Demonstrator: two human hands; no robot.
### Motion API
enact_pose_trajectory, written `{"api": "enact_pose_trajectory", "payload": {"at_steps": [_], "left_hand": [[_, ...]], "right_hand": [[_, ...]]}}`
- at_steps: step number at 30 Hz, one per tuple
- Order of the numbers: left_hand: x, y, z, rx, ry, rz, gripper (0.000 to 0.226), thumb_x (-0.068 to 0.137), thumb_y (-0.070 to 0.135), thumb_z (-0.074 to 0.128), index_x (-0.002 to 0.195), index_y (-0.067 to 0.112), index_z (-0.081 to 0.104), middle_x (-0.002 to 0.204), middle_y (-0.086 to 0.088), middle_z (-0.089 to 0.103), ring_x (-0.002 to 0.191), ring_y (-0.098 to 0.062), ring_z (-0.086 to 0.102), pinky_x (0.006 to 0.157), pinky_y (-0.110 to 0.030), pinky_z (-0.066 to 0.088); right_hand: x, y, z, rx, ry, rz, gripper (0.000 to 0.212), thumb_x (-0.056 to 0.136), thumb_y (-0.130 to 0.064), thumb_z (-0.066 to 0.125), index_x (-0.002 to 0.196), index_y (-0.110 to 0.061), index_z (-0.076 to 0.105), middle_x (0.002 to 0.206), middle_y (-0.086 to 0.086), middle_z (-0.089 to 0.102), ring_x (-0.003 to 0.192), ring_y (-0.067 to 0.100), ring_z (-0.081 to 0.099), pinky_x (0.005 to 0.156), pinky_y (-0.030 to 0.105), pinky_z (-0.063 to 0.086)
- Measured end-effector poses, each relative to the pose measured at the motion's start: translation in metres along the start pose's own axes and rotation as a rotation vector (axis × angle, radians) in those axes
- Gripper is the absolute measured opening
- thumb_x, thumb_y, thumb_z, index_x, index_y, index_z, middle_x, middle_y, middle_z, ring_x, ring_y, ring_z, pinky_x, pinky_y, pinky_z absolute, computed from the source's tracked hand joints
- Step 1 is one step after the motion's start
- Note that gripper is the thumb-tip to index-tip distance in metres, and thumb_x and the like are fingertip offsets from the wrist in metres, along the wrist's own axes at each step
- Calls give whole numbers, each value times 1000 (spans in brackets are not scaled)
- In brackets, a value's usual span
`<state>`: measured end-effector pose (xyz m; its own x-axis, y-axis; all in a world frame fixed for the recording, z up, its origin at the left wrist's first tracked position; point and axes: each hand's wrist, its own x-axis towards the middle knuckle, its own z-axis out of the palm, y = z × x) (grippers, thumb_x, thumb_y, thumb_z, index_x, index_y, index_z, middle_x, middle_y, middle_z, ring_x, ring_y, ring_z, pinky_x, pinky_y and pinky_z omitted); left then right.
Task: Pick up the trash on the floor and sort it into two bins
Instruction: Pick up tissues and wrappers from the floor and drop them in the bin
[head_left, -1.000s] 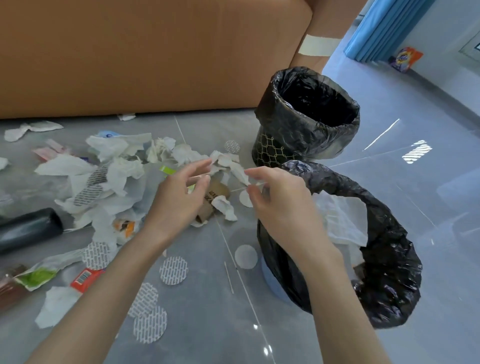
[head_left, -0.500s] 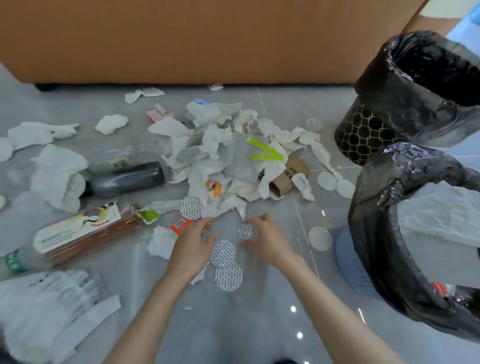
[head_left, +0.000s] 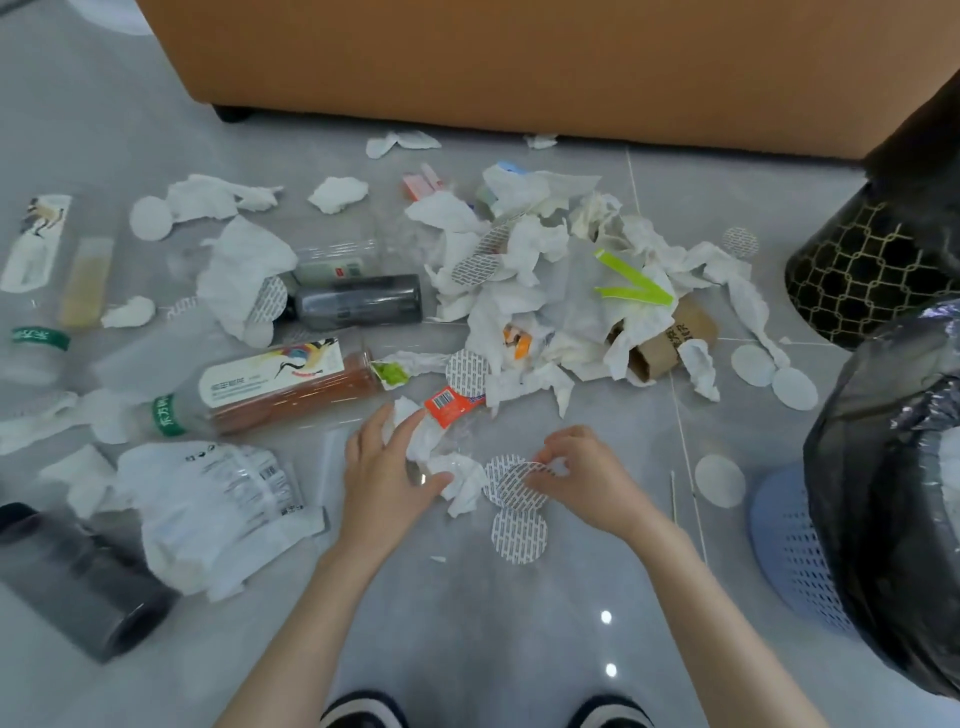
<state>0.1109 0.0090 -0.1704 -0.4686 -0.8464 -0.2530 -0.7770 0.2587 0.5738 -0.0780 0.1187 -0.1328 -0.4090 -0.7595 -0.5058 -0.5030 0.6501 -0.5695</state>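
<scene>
Trash covers the grey floor: crumpled white tissues (head_left: 524, 291), round patterned seal discs, bottles and wrappers. My left hand (head_left: 382, 480) curls round a crumpled white tissue (head_left: 444, 462) beside an orange wrapper (head_left: 448, 405). My right hand (head_left: 582, 475) pinches a round seal disc (head_left: 514, 483) by its edge, low over the floor. Another disc (head_left: 518, 535) lies flat just below it. A blue basket bin lined with a black bag (head_left: 883, 519) stands at the right, white paper inside. A black bin with gold lattice (head_left: 872, 270) stands behind it.
An orange sofa (head_left: 519, 67) runs along the far side. A brown-liquid bottle (head_left: 280, 387), dark bottles (head_left: 358, 301) and a clear plastic bag (head_left: 218, 509) lie to the left. A cardboard tube (head_left: 670, 343) sits in the pile. My shoes (head_left: 363, 712) show at the bottom edge.
The view swung from the bins to the floor pile. Both hands came down to the floor; the left now grips a tissue and the right pinches a seal disc.
</scene>
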Motion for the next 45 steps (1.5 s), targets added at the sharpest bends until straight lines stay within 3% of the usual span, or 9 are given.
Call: {"api": "enact_pose_trajectory", "payload": {"at_steps": [5,10,12,18,24,30,34,41,45], "left_hand": [[3,4,8,114,-63,42,87,67,44,77,142,32,34,154,3,18,138,-21,17,111,-32,22],[-1,4,13,145,8,27,59,73,34,74,127,34,51,133,6,41,117,-21,40,96,-29,30],[-2,2,13,122,24,22,47,76,25,71,120,31,54,122,4,49,109,-22,48,90,-31,33],[-5,-1,6,6,69,3,41,80,4,58,115,24,58,112,0,62,102,-27,57,79,-35,45],[5,-1,-19,-132,128,-66,48,84,6,56,127,27,50,107,0,67,93,-26,60,72,-32,45],[6,6,-41,-138,169,-37,50,85,6,56,127,30,44,97,-2,66,80,-23,58,68,-37,47],[5,14,-57,-187,244,-31,39,85,6,58,119,24,48,97,0,65,80,-24,60,71,-39,49],[11,36,-78,-478,499,-89,26,85,6,60,102,18,45,79,18,51,62,10,51,54,-11,36],[20,33,-85,-616,518,-129,27,86,11,64,100,21,43,92,4,57,69,3,53,57,-6,39]], "right_hand": [[5,-27,18,-203,-132,-96,20,83,-23,69,101,-15,69,138,1,37,124,26,37,95,30,38],[12,-17,46,-308,-57,-52,12,80,-8,61,84,-19,61,109,6,47,104,30,47,81,33,45],[14,-11,46,-217,-44,-20,26,74,-8,67,75,-24,47,98,3,44,92,27,50,70,29,39],[11,-7,32,-12,-59,15,36,72,-11,76,95,-20,50,78,-5,49,65,12,48,49,17,35],[-10,-14,0,147,78,4,33,74,-21,79,100,-23,59,84,0,63,67,2,53,49,9,40],[-20,0,14,18,-156,26,51,73,-17,78,115,-25,50,83,0,62,68,7,53,55,13,40],[-19,15,37,-134,-167,70,53,71,-14,76,115,-25,49,94,0,54,81,16,53,70,30,47],[-13,16,40,-274,-153,2,32,72,-20,77,100,-14,63,97,-3,40,103,21,48,78,30,41],[-13,-3,24,-176,-60,-51,15,79,-24,73,92,-20,65,97,-5,50,99,18,55,76,29,44]]}}
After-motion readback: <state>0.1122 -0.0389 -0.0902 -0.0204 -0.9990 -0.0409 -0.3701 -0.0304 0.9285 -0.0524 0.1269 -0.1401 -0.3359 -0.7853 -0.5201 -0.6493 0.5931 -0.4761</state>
